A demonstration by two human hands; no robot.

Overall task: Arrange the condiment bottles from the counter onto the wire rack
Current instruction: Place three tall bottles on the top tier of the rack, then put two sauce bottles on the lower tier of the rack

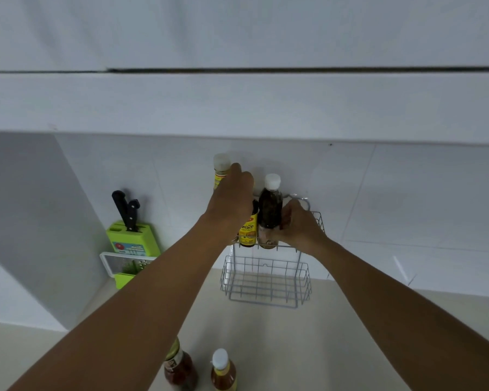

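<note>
A white two-tier wire rack (266,289) hangs on the tiled wall. In its upper basket stand a dark peppercorn bottle (270,210) with a white cap and a yellow-labelled dark bottle (248,231). My right hand (297,224) grips the peppercorn bottle low on its side. My left hand (232,196) is wrapped around a tall bottle with a white cap and yellow label (220,170) at the basket's left end. The lower basket holds nothing. On the counter near me stand a red sauce bottle (180,368) and an orange sauce bottle with a white cap (222,371).
A green knife block (130,235) with black-handled knives stands at the left, a green and white grater (124,263) leaning before it. A white overhead cabinet (237,103) juts out just above the rack. Beige counter (280,334) lies below.
</note>
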